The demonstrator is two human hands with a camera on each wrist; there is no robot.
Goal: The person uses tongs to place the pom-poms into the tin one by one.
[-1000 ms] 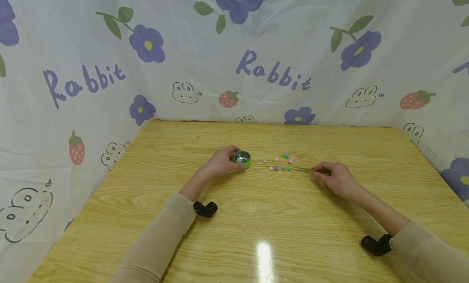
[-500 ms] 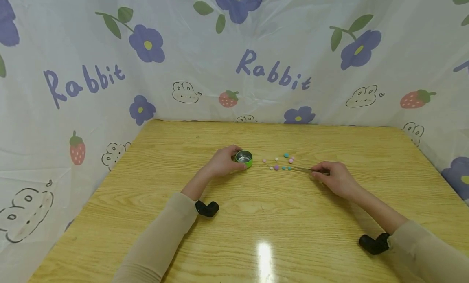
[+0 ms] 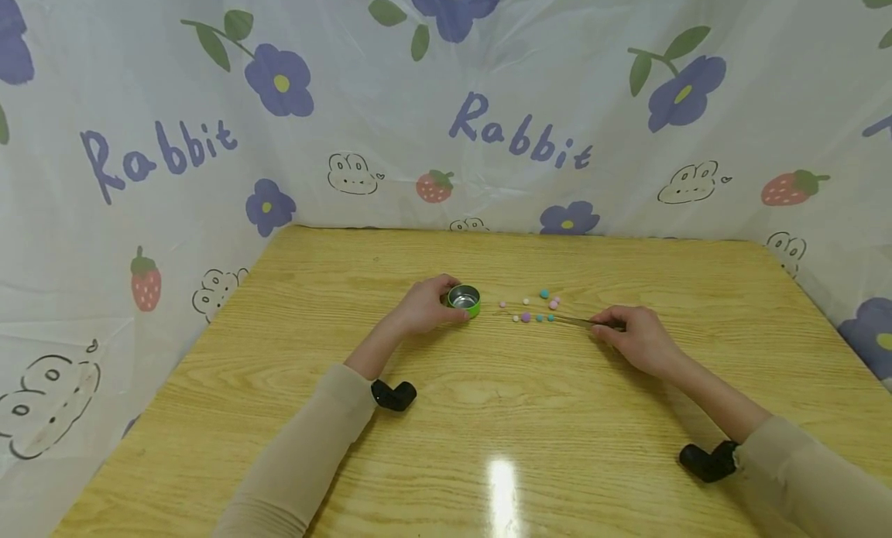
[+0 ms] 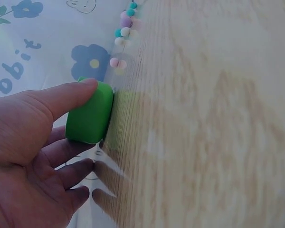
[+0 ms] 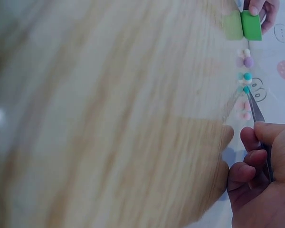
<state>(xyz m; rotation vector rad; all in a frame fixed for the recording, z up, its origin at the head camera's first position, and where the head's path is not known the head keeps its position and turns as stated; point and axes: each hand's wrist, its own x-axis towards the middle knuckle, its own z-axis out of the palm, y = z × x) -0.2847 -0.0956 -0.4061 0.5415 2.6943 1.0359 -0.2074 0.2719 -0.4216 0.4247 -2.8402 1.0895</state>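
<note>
My left hand (image 3: 427, 307) grips a small round tin (image 3: 464, 309), bright green outside and bare metal inside, standing on the table. Thumb and fingers lie on either side of it in the left wrist view. With my right hand (image 3: 643, 340) I pinch a pair of slim metal tweezers (image 3: 577, 321). Their tips reach a small teal bead (image 5: 247, 90); whether they grip it is too small to tell. Beside that bead lie another teal bead (image 3: 540, 318), a purple bead (image 3: 526, 317) and a white bead (image 3: 516, 318) in a rough row.
Behind that row lie a larger teal bead (image 3: 544, 294), pink beads (image 3: 554, 305), a white bead (image 3: 526, 301) and a lone pink bead (image 3: 502, 304) nearest the tin. All rest on a wood-grain table (image 3: 446, 430). A printed curtain (image 3: 390, 120) hangs along its back and sides.
The left hand has slid the tin slightly to the right. My right hand has shifted a little left, bringing the tweezers' tips to the nearest teal bead. The beads look unmoved.
</note>
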